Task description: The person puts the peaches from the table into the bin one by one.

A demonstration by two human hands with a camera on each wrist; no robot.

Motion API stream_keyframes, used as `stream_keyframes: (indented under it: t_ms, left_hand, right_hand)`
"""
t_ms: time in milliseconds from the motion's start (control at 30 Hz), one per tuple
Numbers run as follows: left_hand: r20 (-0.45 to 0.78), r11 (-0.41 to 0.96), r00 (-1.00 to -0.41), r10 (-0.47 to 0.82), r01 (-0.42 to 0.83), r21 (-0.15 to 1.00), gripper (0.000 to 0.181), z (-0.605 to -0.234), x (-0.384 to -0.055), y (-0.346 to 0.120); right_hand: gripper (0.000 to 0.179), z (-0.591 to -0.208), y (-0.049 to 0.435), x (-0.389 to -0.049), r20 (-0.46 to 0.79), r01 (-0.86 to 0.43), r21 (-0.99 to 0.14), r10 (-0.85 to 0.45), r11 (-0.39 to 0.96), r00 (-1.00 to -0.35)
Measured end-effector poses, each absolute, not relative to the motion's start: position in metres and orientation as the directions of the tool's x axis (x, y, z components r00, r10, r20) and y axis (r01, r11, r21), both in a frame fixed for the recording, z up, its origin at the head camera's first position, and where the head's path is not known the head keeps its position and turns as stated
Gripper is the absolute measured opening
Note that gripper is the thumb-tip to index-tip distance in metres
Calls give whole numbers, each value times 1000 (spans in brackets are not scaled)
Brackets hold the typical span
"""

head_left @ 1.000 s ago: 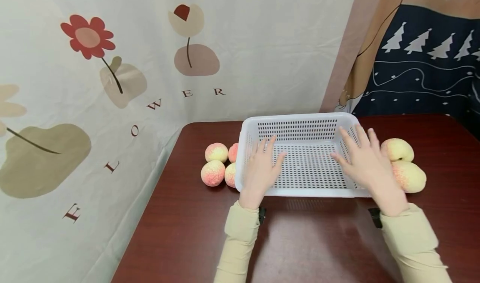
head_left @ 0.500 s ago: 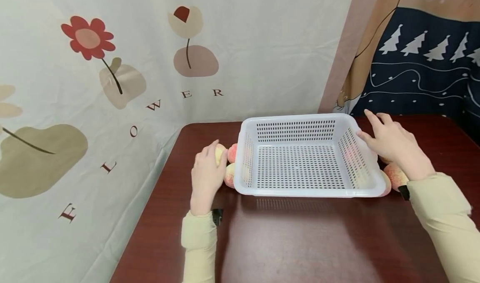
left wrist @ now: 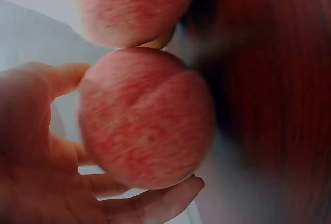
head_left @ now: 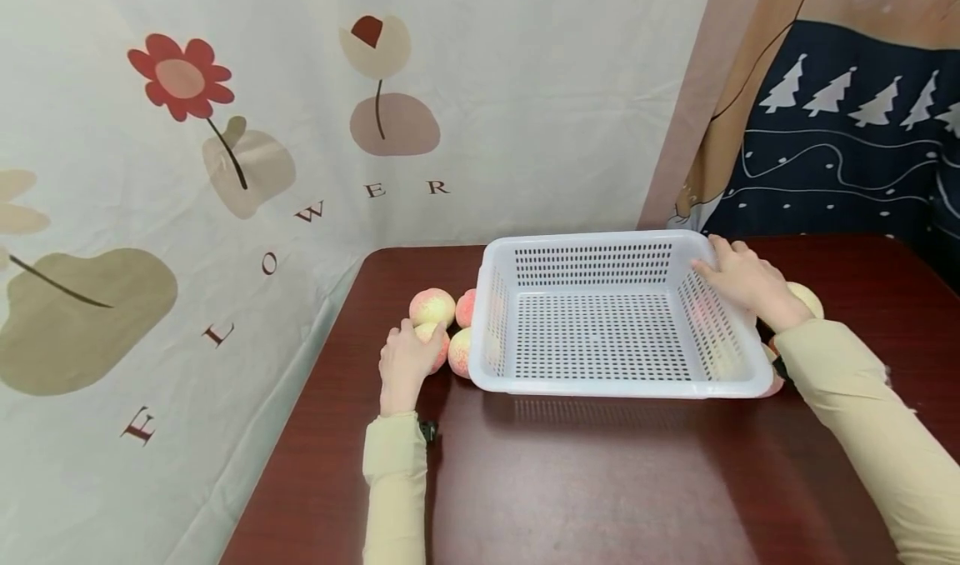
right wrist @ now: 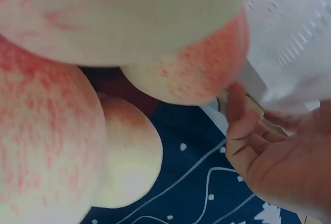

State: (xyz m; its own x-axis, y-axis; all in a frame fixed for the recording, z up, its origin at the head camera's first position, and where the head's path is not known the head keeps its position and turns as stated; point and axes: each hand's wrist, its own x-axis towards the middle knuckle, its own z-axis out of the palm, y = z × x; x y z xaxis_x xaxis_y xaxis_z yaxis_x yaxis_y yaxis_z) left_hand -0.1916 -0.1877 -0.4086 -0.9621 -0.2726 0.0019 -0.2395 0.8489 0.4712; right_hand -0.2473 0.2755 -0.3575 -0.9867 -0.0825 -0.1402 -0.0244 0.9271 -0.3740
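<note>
In the head view my left hand is at the left cluster of pink-and-yellow peaches. Its thumb and fingers curl round the near-left peach, with another peach right beside it in the left wrist view. A white perforated plastic basket stands in the middle. Over its far right corner reaches my right hand, thumb above the rim. The right wrist view has that hand's loosely bent fingers right at the edge of a peach next to the basket wall.
More peaches sit right of the basket, partly hidden by the right arm. Others stand against its left side. The dark red-brown table reaches back to a printed curtain.
Both hands have moved from above the basket out to its sides. My left hand has come round the near-left peach. The right hand went past the right rim, then back left to it.
</note>
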Motion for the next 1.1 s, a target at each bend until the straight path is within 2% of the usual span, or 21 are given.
stream_keyframes:
  t_ms: [233, 633, 1100]
  left_hand:
    - [-26, 840, -950, -311, -287, 461, 80, -414, -200, -185]
    - [-76, 831, -939, -336, -334, 444, 75, -411, -201, -188]
    - [69, 861, -945, -319, -259, 438, 70, -361, -200, -181]
  right_hand:
    - [74, -366, 274, -254, -118, 9, -372, -38, 928, -992]
    - [57, -373, 265, -254, -80, 30, -378, -1, 925, -997]
    - [52, -374, 263, -252, -49, 48, -359, 32, 932, -998]
